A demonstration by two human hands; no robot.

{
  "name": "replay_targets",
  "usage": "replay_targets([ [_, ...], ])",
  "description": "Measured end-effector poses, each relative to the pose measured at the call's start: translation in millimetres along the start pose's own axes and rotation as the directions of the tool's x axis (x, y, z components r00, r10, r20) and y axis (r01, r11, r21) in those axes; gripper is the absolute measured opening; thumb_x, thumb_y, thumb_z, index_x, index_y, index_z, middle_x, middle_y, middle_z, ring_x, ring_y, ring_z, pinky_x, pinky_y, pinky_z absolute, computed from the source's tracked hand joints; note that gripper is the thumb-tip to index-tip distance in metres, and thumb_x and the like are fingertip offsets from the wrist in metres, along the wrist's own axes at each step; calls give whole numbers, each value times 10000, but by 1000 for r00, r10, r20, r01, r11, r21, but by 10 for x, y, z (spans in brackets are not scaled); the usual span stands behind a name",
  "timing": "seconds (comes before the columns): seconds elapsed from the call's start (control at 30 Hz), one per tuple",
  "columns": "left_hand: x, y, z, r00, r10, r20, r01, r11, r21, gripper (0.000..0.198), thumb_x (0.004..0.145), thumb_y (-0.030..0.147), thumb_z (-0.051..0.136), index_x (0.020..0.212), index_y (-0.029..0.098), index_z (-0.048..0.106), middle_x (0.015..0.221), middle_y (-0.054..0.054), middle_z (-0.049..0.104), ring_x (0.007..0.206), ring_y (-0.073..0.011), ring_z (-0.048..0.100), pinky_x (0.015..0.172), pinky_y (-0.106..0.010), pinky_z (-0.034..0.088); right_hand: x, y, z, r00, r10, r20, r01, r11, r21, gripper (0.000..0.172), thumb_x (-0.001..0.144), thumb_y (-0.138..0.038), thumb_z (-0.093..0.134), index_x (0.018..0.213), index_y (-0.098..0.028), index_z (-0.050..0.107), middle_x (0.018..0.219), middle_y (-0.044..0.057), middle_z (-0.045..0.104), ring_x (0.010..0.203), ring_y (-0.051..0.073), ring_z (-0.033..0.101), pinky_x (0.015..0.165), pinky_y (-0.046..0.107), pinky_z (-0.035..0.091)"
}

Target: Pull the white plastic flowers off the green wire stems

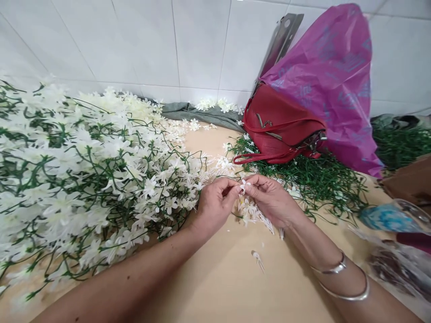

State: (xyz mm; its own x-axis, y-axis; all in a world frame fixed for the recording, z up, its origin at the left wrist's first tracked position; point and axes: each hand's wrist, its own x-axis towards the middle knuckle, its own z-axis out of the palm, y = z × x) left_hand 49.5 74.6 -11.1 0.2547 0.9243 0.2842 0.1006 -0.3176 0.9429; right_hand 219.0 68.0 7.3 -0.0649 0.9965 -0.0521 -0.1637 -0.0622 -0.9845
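Observation:
Fingertips of both my hands meet at a small white artificial flower (244, 186) over the table. My left hand (217, 202) pinches it from the left between thumb and forefinger. From the other side my right hand (269, 199) pinches the same flower, thumb against forefinger. Directly below lies a little heap of white blossoms and thin white stamens (251, 213), partly covered by my right hand. Close to my left hand spreads a large pile of white artificial flowers on green stems (111, 179).
Behind my right hand, a red handbag (279, 121) rests on green artificial stems (323, 188), with a purple plastic bag (333, 85) against the tiled wall (202, 40). A blue-patterned container (390, 217) and a clear plastic bag (393, 264) are at right. Loose stamens (258, 260) lie on the table (215, 282).

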Motion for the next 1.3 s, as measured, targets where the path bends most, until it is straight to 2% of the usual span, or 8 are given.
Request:
replay_targets([
  [0.17, 8, 26, 19, 997, -61, -43, 54, 985, -164, 240, 1022, 372, 544, 1045, 190, 699, 961, -68, 768, 895, -185, 736, 857, -306, 583, 34, -132, -100, 985, -92, -147, 89, 996, -27, 327, 637, -440, 962, 764, -236, 740, 779, -25, 677, 684, 123, 579, 681, 262, 481],
  [0.33, 15, 23, 42, 990, 57, -126, -45, 994, 99, 247, 1034, 240, 458, 1096, 187, 692, 1065, -102, 764, 1023, -247, 723, 972, -428, 561, -80, -310, -39, 823, -423, -380, 410, 904, -119, 182, 779, -374, 889, 848, -293, 741, 822, -25, 699, 758, 140, 643, 818, 288, 541],
  [0.43, -9, 2, 81, 988, 148, 49, -155, 960, 232, 235, 955, 141, 524, 1082, 214, 708, 1080, -86, 759, 1014, -261, 707, 931, -427, 568, -286, -391, 178, 944, -331, 11, 328, 929, -169, 307, 865, -372, 813, 1162, -344, 741, 1195, 45, 763, 1049, 234, 722, 980, 414, 557],
  [0.5, -23, -8, 99, 981, 156, 115, -179, 957, 229, 227, 937, 116, 530, 1030, 223, 709, 1031, -72, 758, 930, -246, 710, 853, -392, 580, -356, -400, 259, 943, -274, 190, 313, 923, -226, 282, 914, -369, 758, 1193, -327, 748, 1255, 66, 755, 1097, 258, 721, 991, 438, 558],
  [0.67, -3, 24, 65, 983, 181, -24, -170, 955, 245, 237, 1024, 157, 462, 1135, 200, 667, 1094, -98, 743, 1043, -240, 691, 961, -403, 541, -150, -248, -4, 919, -387, -73, 316, 837, -447, 137, 929, -356, 715, 1016, -257, 749, 968, 42, 761, 876, 208, 692, 850, 370, 539],
  [0.93, 27, -41, 38, 988, 71, -140, -68, 997, 30, 210, 1032, 215, 501, 1184, 171, 640, 1221, -138, 710, 1132, -241, 696, 1051, -430, 541, -154, -156, -263, 978, -109, 176, 206, 444, -872, 96, 766, -212, 777, 784, -253, 692, 794, -6, 653, 715, 180, 588, 644, 300, 408],
  [1.17, -8, 17, 33, 985, 129, -110, -137, 988, -67, 224, 1021, 210, 542, 1213, 187, 655, 1221, -127, 715, 1138, -220, 704, 1060, -387, 552, -70, -251, -234, 974, -222, -41, 138, 731, -668, 211, 828, -408, 769, 748, -221, 715, 716, 12, 681, 651, 173, 570, 631, 311, 426],
  [1.3, -13, 117, 16, 985, 174, -18, -174, 985, 17, 206, 994, 211, 599, 1166, 213, 710, 1142, -91, 764, 1032, -211, 729, 968, -358, 578, -74, -281, -109, 988, -154, -1, 143, 920, -365, 296, 766, -497, 845, 816, -226, 738, 836, 29, 732, 782, 191, 642, 763, 335, 517],
])
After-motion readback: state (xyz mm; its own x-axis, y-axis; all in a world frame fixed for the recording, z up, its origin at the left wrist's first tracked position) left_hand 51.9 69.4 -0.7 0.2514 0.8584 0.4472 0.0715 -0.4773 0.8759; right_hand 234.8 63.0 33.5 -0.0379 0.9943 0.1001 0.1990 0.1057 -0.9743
